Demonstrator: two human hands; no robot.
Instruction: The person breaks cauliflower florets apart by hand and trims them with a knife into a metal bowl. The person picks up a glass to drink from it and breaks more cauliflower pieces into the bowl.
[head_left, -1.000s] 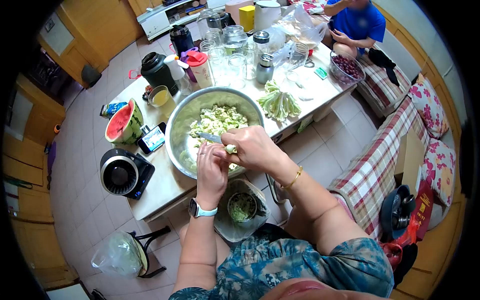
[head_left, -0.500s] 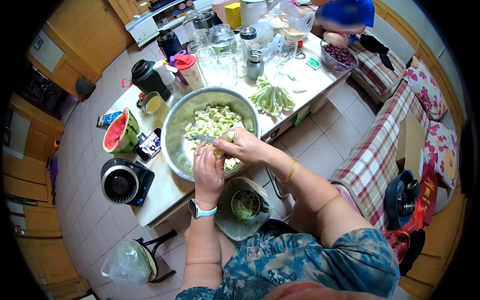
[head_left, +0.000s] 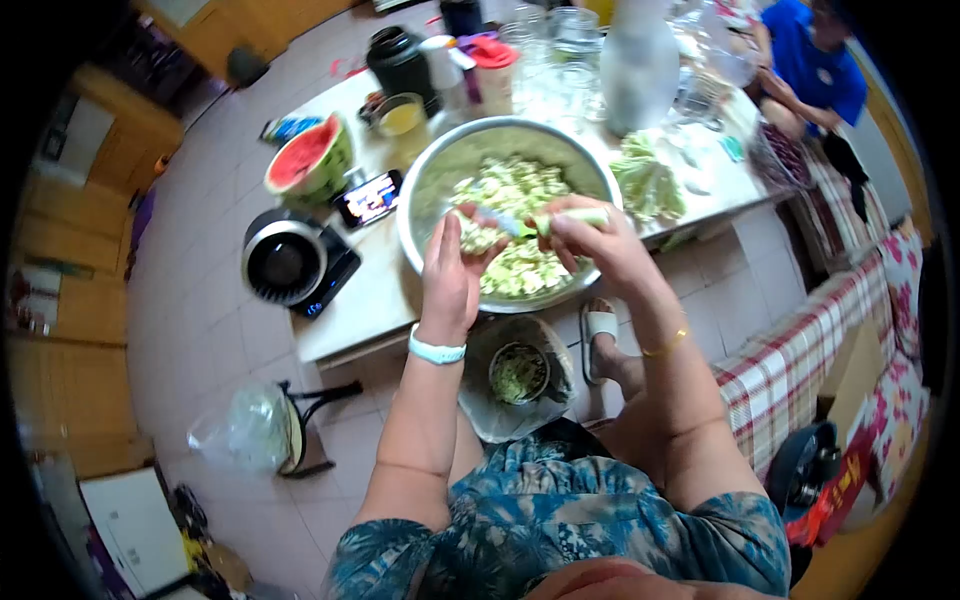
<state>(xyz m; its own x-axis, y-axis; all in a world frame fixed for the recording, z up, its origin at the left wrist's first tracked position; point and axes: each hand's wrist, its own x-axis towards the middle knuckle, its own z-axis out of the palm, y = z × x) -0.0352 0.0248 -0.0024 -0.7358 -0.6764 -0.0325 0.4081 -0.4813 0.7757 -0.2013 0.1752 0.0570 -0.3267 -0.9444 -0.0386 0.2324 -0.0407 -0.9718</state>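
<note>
Over the metal bowl [head_left: 425,165], the left hand [head_left: 452,275]'s curled fingers hold a cauliflower piece [head_left: 478,238]; the right hand [head_left: 600,243]'s fingers grip 1 small knife [head_left: 582,216]. Cut florets [head_left: 525,275] lie inside the bowl, 1 smartphone [head_left: 370,200] left of it.

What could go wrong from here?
1. The knife in the right hand points toward the left hand; a slip could nick its fingers.
2. The bowl sits at the front edge of the table, its rim seemingly past it; a bump might tip florets out.
</note>
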